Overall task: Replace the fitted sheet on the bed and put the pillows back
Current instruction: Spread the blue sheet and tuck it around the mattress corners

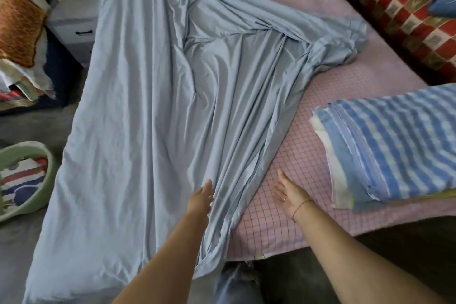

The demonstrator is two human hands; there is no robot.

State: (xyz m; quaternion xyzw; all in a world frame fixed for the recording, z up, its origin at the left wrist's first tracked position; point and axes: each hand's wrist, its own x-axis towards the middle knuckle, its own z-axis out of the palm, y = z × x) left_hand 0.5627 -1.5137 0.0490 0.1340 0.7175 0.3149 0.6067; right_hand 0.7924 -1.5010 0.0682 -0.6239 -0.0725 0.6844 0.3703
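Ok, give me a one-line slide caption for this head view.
Light-blue fitted sheet half spread over the pink checked cover; left hand on the sheet's folds, right hand open above the cover.

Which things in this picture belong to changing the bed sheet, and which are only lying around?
For the job:
- blue sheet, half spread
- pink checked mattress
- left hand, fingers on the sheet
- right hand, open
- blue striped bundle, maybe a pillow

Lying about:
- green basket on the floor
- red checked blanket
- drawer unit
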